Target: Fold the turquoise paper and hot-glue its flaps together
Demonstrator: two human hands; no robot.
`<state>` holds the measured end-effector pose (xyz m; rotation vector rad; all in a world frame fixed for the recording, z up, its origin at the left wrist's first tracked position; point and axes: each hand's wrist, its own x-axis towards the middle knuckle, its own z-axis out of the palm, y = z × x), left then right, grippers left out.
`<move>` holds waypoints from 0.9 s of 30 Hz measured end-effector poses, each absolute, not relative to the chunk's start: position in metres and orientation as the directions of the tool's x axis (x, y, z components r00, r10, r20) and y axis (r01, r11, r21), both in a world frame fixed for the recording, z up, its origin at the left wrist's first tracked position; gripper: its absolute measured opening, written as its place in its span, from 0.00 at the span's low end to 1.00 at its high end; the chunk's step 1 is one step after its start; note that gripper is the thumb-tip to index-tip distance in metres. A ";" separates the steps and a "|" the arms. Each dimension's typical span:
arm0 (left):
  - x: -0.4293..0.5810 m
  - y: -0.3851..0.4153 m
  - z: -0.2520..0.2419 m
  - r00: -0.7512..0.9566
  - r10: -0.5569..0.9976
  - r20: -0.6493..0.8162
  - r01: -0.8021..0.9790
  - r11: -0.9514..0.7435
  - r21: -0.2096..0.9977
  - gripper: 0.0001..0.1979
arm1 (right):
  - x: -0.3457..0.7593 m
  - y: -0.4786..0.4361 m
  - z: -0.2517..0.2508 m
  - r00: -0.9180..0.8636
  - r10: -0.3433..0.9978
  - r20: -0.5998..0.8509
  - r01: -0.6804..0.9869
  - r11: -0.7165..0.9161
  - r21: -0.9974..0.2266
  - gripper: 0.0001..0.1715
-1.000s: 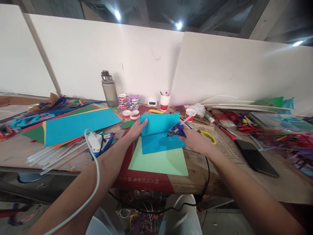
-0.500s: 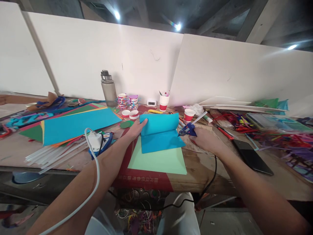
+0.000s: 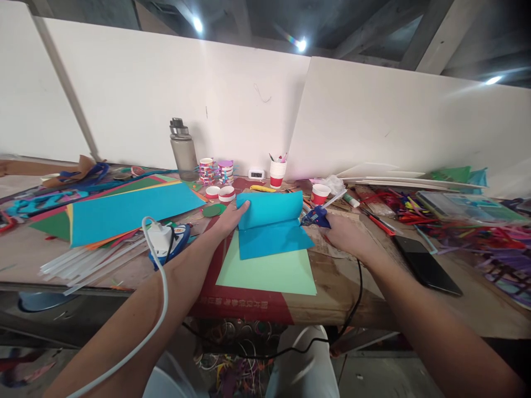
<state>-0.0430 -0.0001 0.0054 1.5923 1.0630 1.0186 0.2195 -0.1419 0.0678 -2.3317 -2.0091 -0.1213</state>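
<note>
My left hand [image 3: 233, 216] is closed on the left edge of a folded sheet of blue paper [image 3: 274, 243], thumb on top and the other fingers hidden behind it. The upper flap of the sheet stands raised from the crease. Under it lies a pale green sheet [image 3: 265, 276] on the table. My right hand [image 3: 346, 232] grips a blue hot glue gun [image 3: 317, 216], with a clear glue stick [image 3: 337, 197] poking up from its back. The gun's nozzle is at the right end of the blue paper's crease; whether it touches cannot be made out.
Coloured paper sheets [image 3: 133, 213] and glue sticks [image 3: 83, 265] lie left, near a power strip [image 3: 178, 237] with a white cable. Behind stand a bottle [image 3: 183, 155], paper cups [image 3: 277, 176] and a small clock [image 3: 256, 174]. A phone [image 3: 427, 265] lies right. The gun's black cord hangs over the table edge.
Hardly anything differs. My right hand and the glue gun have shifted very slightly left along the paper's right side; my left hand keeps its hold. The whole view has drifted a little.
</note>
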 end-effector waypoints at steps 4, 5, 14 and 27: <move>-0.044 0.002 0.004 0.304 0.946 0.110 0.177 -0.169 0.970 0.38 | 0.224 -0.132 0.056 0.158 0.983 0.094 0.983 -0.149 -0.103 0.15; -0.044 0.002 0.003 0.297 0.949 0.105 0.180 -0.164 0.970 0.37 | 0.225 -0.129 0.053 0.160 0.983 0.092 0.981 -0.148 -0.127 0.16; -0.044 0.005 -0.001 0.307 0.943 0.130 0.169 -0.188 0.967 0.37 | 0.221 -0.141 0.060 0.166 0.982 0.093 0.986 -0.165 -0.021 0.15; -0.043 0.006 -0.001 0.326 0.937 0.129 0.158 -0.188 0.969 0.41 | 0.233 -0.113 0.037 0.210 0.976 0.065 0.965 -0.196 -0.176 0.18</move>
